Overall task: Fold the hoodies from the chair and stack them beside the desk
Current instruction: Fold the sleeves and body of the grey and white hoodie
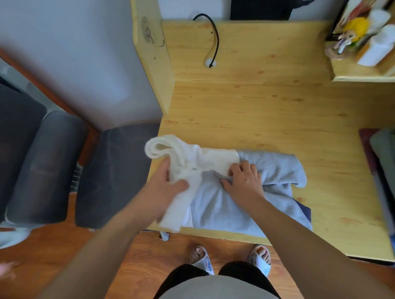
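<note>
Head view looks straight down at a person standing at the near edge of a pale wooden bench [264, 102]. A grey hoodie [225, 208] with white parts lies on the bench, close to that near edge and toward its 9 o'clock corner. It looks only half folded: the body is bunched up, one grey sleeve curls out toward 3 o'clock, and the white hood [156, 148] is rolled up at 10 o'clock.

The left hand [164, 189] grips a white strip of the hoodie, fingers and thumb curled round the cloth. The right hand [243, 177] presses down on the middle of the hoodie, its fingertips bunching a little fold where white meets grey.

At 3 o'clock, on the far side of the bench, sits a pile of clothes [389, 172] in green, white and dark colours. I think those may be hoodies already folded and stacked, but the picture cuts them off, so I cannot be sure. The grey chair [29, 162] at 9 o'clock shows no clothes on the parts I can see. So my guess is that this hoodie is one of the last, and it needs folding flat and then carrying to the stack.

A bit of the white cloth hangs over the near edge of the bench at 7 o'clock, so it could slip off. Lots of bare wood lies open toward 12 o'clock and 2 o'clock for spreading it out. A black cable [216, 39] sits far back at 12 o'clock, well apart from the hoodie.
</note>
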Demonstrator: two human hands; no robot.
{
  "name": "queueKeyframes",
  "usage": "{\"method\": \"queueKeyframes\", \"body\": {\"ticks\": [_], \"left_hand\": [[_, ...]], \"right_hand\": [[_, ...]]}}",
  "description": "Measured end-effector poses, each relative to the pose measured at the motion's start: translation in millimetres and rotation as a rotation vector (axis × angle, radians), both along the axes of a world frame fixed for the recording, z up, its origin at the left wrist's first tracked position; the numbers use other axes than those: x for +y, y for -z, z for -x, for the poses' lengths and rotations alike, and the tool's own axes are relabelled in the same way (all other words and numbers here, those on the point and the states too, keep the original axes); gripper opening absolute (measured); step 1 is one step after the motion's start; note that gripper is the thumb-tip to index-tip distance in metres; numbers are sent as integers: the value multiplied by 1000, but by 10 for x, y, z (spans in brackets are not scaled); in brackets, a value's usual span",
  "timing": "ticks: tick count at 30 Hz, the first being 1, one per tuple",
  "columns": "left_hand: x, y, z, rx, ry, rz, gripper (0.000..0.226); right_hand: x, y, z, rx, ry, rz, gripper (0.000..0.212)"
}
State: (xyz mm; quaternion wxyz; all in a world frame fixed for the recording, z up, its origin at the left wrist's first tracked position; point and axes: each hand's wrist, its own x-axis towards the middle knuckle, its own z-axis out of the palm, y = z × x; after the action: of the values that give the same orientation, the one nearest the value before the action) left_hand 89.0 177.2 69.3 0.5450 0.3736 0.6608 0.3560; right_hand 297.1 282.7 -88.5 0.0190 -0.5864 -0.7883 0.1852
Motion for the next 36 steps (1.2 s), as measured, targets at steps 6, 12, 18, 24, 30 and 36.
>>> {"method": "queueKeyframes", "body": {"ticks": [6, 12, 18, 24, 30, 36], "left_hand": [[295, 676, -1064, 91, 170, 80, 64], [276, 889, -1280, 193, 108, 142, 62], [441, 582, -1305, 442, 73, 195, 41], [556, -99, -1761, 647, 62, 118, 46], [734, 702, -2520, 538, 49, 196, 46], [655, 1020, -2651, 613, -28, 172, 41]], "right_hand": [[350, -251, -386, 254, -145, 248, 34], [208, -164, -1661, -153, -528, -27, 90], [303, 226, -1677, -272, -584, 13, 86], [299, 292, -1695, -193, -574, 37, 69], [477, 190, -1832, 95, -565, 91, 75], [596, 300, -2508, -134, -595, 88, 91]]}}
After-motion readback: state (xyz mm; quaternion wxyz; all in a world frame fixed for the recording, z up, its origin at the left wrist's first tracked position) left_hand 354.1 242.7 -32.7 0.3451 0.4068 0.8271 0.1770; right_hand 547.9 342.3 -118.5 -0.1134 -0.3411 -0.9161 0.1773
